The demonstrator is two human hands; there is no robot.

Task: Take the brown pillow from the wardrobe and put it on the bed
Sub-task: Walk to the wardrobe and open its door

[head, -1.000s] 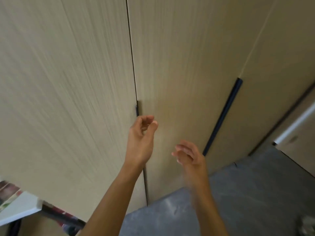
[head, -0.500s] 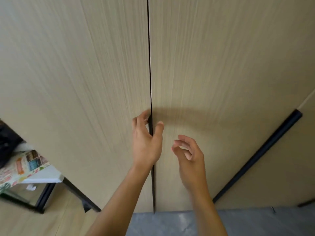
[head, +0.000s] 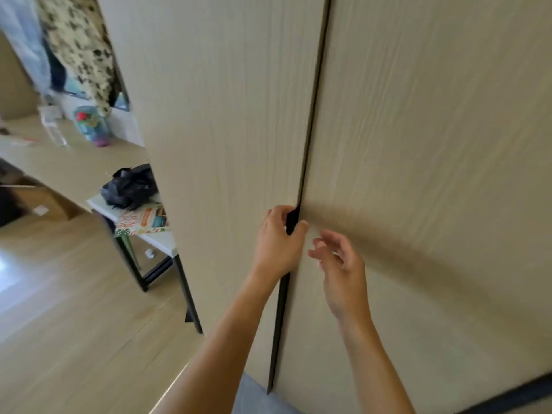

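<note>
A tall light-wood wardrobe fills most of the view, with a left door [head: 227, 121] and a right door [head: 433, 144] meeting at a dark vertical gap. My left hand [head: 276, 243] grips the black handle strip [head: 280, 318] on the edge of the left door, fingers curled into the gap. Just to the right, my right hand [head: 340, 264] hovers near the right door with its fingers loosely spread and nothing in it. The doors look closed or barely cracked. The brown pillow and the bed are not in view.
To the left stands a small white table with black legs [head: 164, 243], carrying a black bag [head: 128, 186] and a colourful printed sheet [head: 146, 221]. Behind it are a long light-wood counter [head: 74, 165] with a colourful bottle [head: 89, 124], hanging clothes [head: 77, 46], and wooden floor [head: 74, 324].
My left hand moved from hovering near the gap to curling around the handle strip. The view swung left, bringing the table and counter into sight. My right hand stayed close beside the left.
</note>
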